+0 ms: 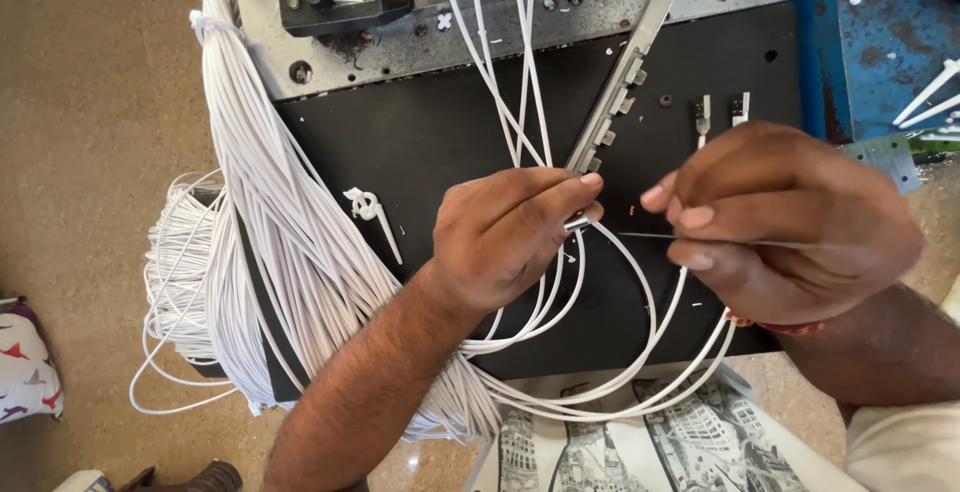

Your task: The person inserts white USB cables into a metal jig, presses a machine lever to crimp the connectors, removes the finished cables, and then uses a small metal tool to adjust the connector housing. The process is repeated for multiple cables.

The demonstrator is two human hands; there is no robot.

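Observation:
My left hand (pixel 505 237) pinches a small metal terminal on the end of a white wire (pixel 640 297) at the lower end of a slanted metal strip (pixel 618 82) of terminals. My right hand (pixel 790 222) is closed on a thin metal rod or needle (pixel 655 236) that points left toward the left fingertips. Several white wires loop from under both hands down to the front edge of the black work plate (pixel 420 142) and back up to the machine.
A thick bundle of white wires (pixel 270 212) hangs over the plate's left side onto the floor. A grey metal machine base (pixel 400 12) with a black block sits at the top. Two small terminals (pixel 720 112) lie at the right. A printed cloth (pixel 620 442) lies below.

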